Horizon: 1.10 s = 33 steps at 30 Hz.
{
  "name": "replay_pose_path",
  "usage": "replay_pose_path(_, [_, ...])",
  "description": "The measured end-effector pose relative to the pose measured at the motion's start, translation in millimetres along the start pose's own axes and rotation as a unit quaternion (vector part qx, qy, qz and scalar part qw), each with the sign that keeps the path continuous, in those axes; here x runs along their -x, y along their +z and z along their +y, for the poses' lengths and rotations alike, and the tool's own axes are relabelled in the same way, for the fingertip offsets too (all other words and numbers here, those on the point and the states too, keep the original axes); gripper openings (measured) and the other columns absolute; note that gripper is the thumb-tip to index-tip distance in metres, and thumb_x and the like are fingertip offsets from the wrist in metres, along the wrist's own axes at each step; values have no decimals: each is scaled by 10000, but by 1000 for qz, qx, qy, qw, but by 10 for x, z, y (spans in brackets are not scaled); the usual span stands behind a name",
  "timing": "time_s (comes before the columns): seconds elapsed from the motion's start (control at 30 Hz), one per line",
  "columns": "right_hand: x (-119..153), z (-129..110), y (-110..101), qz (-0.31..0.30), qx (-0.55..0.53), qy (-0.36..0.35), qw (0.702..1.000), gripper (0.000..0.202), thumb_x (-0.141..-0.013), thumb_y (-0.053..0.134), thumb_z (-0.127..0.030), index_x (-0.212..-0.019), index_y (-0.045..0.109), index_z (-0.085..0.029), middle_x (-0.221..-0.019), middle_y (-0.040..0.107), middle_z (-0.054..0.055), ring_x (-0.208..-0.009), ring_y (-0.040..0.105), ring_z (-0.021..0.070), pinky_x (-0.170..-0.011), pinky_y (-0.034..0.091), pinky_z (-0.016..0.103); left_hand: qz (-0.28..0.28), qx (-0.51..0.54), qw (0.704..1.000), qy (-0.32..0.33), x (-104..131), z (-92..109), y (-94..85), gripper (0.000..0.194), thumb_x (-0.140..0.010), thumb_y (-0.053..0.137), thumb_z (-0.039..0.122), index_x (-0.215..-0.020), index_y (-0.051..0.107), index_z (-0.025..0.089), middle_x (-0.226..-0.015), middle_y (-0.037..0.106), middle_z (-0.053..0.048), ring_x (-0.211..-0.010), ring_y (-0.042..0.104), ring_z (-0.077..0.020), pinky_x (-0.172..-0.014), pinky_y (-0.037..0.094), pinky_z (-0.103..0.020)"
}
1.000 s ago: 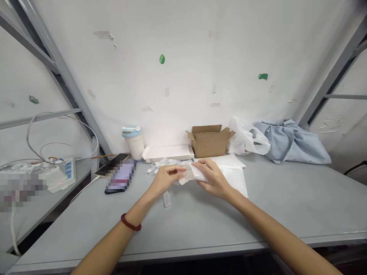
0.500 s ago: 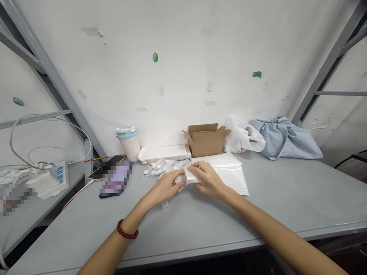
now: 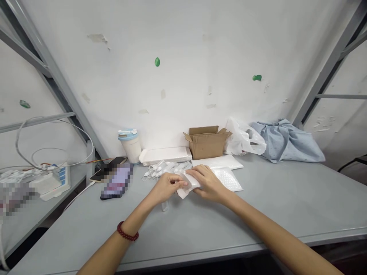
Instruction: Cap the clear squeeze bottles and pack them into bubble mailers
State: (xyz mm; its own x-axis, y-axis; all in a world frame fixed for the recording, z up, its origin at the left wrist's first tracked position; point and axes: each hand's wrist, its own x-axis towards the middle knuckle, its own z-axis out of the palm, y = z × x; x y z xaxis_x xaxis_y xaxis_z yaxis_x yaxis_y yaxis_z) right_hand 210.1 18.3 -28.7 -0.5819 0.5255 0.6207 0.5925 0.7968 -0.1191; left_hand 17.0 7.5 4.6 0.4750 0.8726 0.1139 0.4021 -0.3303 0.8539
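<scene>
A white bubble mailer is held between my two hands above the table, its pale flap pointing down and toward me. My left hand pinches the flap end with thumb and fingers. Around the mailer's right part, my right hand is closed, hiding much of it. Behind my hands lies a pile of small clear-and-white packaged pieces with thin loops. One small clear piece rests on the table just below my left hand. To the right of my right hand lies another bubble mailer, flat.
Along the wall stand a lidded cup, a stack of white packets, an open cardboard box, a white plastic bag and a blue cloth bundle. Two phones, one dark and one purple, lie left.
The held mailer's mouth, rounded open before, now shows its flap folded outward and down. My left fingers have shifted onto the flap. The view has tilted slightly upward.
</scene>
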Motion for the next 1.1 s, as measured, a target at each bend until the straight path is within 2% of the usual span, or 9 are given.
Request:
replay_pose_path(0.1, [2, -22, 25, -1, 3, -16, 1000, 441, -730, 558, -180, -1162, 478, -144, -1004, 558, 108, -886, 467, 224, -766, 367, 348, 38, -8, 999, 22, -4, -12, 53, 224, -745, 532, 293, -645, 663, 142, -600, 573, 19, -578, 450, -103, -547, 329, -196])
replay_pose_path(0.17, [5, -40, 49, -8, 5, -28, 1000, 452, -737, 550, -190, -1178, 462, -142, -1010, 559, 111, -888, 465, 225, -761, 366, 348, 52, -11, 998, 20, -7, -24, 105, 230, -732, 528, 286, -602, 649, 141, -558, 526, 31, -563, 425, -98, -532, 312, -192])
replay_pose_path(0.37, [8, -87, 94, -8, 11, -46, 999, 459, -755, 547, -230, -1191, 446, -129, -1018, 562, 118, -891, 463, 228, -763, 365, 355, 130, -79, 987, -57, -29, -78, 238, 277, -632, 535, 271, -397, 472, 140, -432, 292, 55, -471, 286, -78, -449, 223, -202])
replay_pose_path(0.5, [-6, -133, 84, -11, 20, -55, 998, 472, -758, 542, -248, -1199, 433, -117, -1060, 555, 127, -940, 465, 234, -796, 373, 364, 156, -116, 977, -91, -34, -92, 251, 255, -581, 500, 234, -363, 392, 159, -410, 257, 58, -436, 255, -73, -416, 195, -207])
replay_pose_path(0.6, [-22, -170, 60, -17, 82, -79, 993, 453, -778, 513, -256, -1199, 438, -107, -1116, 541, 152, -1015, 455, 260, -854, 356, 413, 168, -124, 974, -91, -36, -78, 220, 239, -561, 454, 209, -349, 351, 169, -395, 244, 57, -416, 252, -70, -408, 191, -207])
replay_pose_path(0.7, [-29, -193, 70, 28, 194, -83, 977, 397, -811, 434, -175, -1199, 450, -96, -1185, 518, 184, -1099, 432, 291, -906, 312, 481, 190, -118, 971, -87, -33, -39, 143, 224, -544, 427, 189, -343, 329, 170, -389, 260, 53, -411, 274, -69, -413, 197, -205])
replay_pose_path(0.8, [-23, -196, 132, 85, 272, -62, 956, 373, -829, 350, -73, -1179, 479, -91, -1163, 552, 172, -1111, 454, 269, -921, 311, 470, 223, -104, 966, -79, -26, 5, 47, 239, -561, 467, 196, -343, 376, 161, -387, 303, 51, -429, 325, -75, -430, 233, -202])
replay_pose_path(0.93, [-14, -164, 192, 115, 283, -57, 951, 362, -847, 323, -55, -1159, 508, -68, -1118, 596, 151, -1095, 487, 238, -949, 312, 436, 189, -45, 981, -23, -13, 38, -6, 250, -652, 538, 260, -429, 539, 147, -436, 471, 37, -486, 430, -94, -493, 338, -199])
replay_pose_path(1.1, [-15, -44, 137, 115, 266, -23, 957, 358, -851, 339, -44, -1152, 528, -91, -1136, 605, 140, -1109, 499, 237, -966, 290, 444, 181, 74, 980, 26, 3, 60, 35, 236, -746, 558, 355, -713, 662, 146, -626, 622, 2, -554, 540, -116, -542, 442, -216])
